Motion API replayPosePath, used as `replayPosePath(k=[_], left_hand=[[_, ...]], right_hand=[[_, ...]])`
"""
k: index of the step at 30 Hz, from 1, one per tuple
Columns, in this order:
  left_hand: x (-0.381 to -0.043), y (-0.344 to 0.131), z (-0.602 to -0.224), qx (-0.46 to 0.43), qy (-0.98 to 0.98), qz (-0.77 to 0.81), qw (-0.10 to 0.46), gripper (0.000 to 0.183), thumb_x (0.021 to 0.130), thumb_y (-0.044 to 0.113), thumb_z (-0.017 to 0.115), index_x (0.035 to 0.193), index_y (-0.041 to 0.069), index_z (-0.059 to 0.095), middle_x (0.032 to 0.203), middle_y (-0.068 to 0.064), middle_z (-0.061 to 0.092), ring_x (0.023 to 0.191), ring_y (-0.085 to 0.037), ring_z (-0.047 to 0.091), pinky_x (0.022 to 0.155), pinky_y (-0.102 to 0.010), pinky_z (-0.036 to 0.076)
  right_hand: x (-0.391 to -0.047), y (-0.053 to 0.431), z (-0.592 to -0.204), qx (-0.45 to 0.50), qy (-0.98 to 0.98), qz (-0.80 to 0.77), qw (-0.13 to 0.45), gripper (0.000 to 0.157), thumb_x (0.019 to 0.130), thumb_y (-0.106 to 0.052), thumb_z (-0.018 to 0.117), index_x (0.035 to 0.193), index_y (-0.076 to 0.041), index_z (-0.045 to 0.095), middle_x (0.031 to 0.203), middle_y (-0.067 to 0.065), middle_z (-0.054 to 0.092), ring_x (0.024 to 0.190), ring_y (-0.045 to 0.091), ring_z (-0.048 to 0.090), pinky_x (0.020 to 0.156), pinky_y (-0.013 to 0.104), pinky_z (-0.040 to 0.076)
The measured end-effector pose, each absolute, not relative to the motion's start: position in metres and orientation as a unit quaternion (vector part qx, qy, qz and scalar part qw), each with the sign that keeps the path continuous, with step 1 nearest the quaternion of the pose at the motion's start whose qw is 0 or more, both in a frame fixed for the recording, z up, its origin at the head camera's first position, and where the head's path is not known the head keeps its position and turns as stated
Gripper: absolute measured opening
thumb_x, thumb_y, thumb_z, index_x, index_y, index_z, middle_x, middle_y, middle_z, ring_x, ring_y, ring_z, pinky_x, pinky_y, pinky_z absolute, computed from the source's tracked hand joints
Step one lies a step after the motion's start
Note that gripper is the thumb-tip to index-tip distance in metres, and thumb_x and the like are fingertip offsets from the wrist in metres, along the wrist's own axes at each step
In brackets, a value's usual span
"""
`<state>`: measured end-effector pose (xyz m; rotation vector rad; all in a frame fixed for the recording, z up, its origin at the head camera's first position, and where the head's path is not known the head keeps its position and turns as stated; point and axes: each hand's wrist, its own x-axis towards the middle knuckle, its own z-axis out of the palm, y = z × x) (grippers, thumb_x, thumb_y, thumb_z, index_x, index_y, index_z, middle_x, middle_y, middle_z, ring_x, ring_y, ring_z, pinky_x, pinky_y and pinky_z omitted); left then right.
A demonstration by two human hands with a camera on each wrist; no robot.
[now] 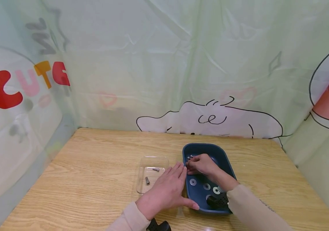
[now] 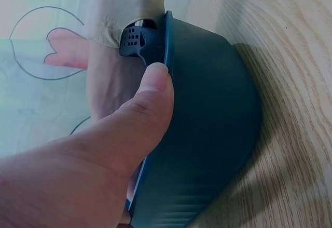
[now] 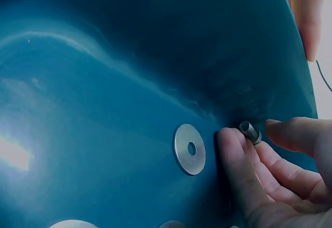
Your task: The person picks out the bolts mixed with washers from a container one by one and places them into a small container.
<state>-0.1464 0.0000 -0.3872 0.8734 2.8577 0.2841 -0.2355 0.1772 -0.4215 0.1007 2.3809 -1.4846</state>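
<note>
My right hand (image 1: 203, 166) reaches down into a dark blue plastic bin (image 1: 230, 163), near its left wall. In the right wrist view, its curled fingers hold a small metal screw (image 3: 250, 132) between fingertips and thumb. Close by those fingers lies a flat metal washer (image 3: 190, 149). My left hand (image 1: 170, 187) rests on the bin's left rim, fingers straight and together, its thumb stretched along the rim toward the near corner. Left of the bin stands a clear plastic box (image 1: 138, 179) with two socket-head screws (image 1: 147, 181) in it, partly covered by the left hand.
Several washers (image 1: 206, 186) are spread over the near part of the bin's floor. More screws (image 1: 190, 157) lie at its far left, beside the right fingers. The wooden table (image 1: 95, 166) ends at a printed curtain (image 1: 158, 64) behind.
</note>
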Motion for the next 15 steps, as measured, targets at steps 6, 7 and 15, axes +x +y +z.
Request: replayPosePath(k=[6,7,15], left_hand=[[-0.1461,0.0006,-0.3867,0.288,0.951,0.089,0.07,0.115,0.074,0.084,0.055,0.156,0.009,0.029,0.165,-0.007,0.023,0.153,-0.021,0.022,0.123,-0.042,0.028],[-0.1462,0.0005,-0.387,0.287,0.951,0.089,0.07,0.115,0.074,0.084,0.055,0.157,0.009,0.029,0.166,-0.007,0.023,0.153,-0.021,0.022,0.123,-0.042,0.028],[-0.1475,0.0002,-0.3892,0.288,0.951,0.09,0.07,0.117,0.072,0.086,0.054,0.157,0.009,0.028,0.166,-0.006,0.022,0.153,-0.021,0.022,0.123,-0.042,0.028]], right_hand=[[-0.2357,0.1771,-0.4218,0.035,0.837,-0.521,0.165,0.024,0.098,-0.005,0.057,0.113,0.009,0.069,0.099,0.017,0.074,0.084,0.021,0.074,0.079,0.035,0.062],[-0.2357,0.177,-0.4218,0.035,0.837,-0.521,0.165,0.024,0.098,-0.005,0.057,0.114,0.009,0.068,0.099,0.017,0.074,0.084,0.021,0.074,0.079,0.035,0.062],[-0.2355,0.1746,-0.4226,0.038,0.84,-0.515,0.167,0.023,0.098,-0.005,0.057,0.114,0.008,0.067,0.099,0.017,0.073,0.08,0.019,0.074,0.079,0.034,0.062]])
